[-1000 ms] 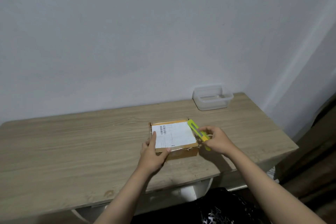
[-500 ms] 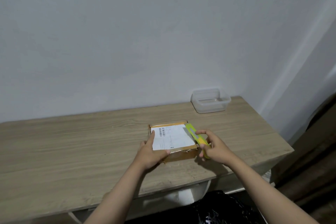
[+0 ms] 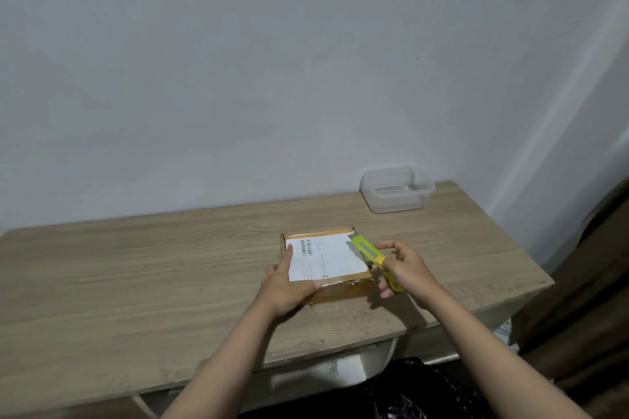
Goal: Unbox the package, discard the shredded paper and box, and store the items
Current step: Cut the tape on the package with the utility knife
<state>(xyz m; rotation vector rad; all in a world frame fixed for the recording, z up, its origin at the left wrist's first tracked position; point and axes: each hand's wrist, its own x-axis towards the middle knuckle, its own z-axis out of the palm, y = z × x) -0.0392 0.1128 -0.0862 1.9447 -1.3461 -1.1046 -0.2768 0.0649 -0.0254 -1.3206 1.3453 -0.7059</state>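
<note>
Parcel point(image 3: 326, 260): sat flat on the desk point(image 3: 136, 282), still taped, label up.
Left hand point(image 3: 287, 286): pressed on its 7 o'clock corner, fingers spread.
Right hand point(image 3: 406, 269): curled round green cutter point(image 3: 366, 248) at 3 o'clock edge.
Container point(image 3: 396, 189): 1 o'clock, well apart.

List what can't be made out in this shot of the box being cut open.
- Box contents: head view, still sealed.
- Label text: too small.
- Cutter blade: too small; handle partly under right hand.
- Dark object under table: cut off by the edge.
</note>
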